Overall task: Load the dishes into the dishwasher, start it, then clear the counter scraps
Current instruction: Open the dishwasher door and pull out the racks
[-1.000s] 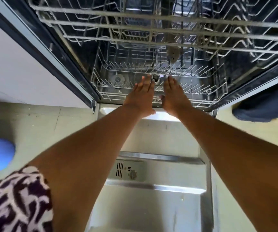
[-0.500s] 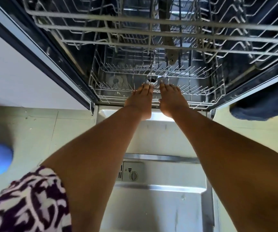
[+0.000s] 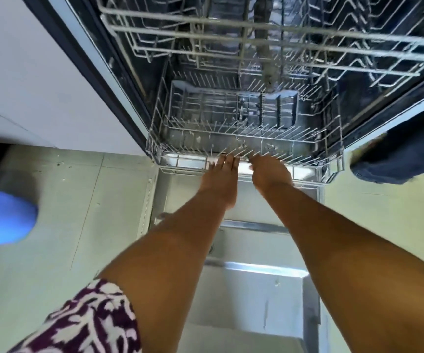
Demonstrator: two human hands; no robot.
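Note:
The dishwasher stands open with its door (image 3: 251,289) folded down flat below me. The wire lower rack (image 3: 160,151) holds no dishes; a grey cutlery basket (image 3: 231,108) sits at its back. The upper rack (image 3: 231,29) hangs above it, also bare. Both my arms reach to the lower rack's front rim. My left hand (image 3: 221,178) lies with fingers stretched out, tips touching the rim's wires. My right hand (image 3: 269,174) is beside it, fingers curled over the rim.
A white cabinet front (image 3: 40,72) borders the dishwasher on the left. On the pale tiled floor a blue object (image 3: 2,217) lies at the far left. A dark blue cloth (image 3: 404,159) hangs at the right of the opening.
Both hands drew back from inside the lower rack to its front rim. The right hand's fingers went from straight to curled. The rack's front edge now overlaps the door's inner end.

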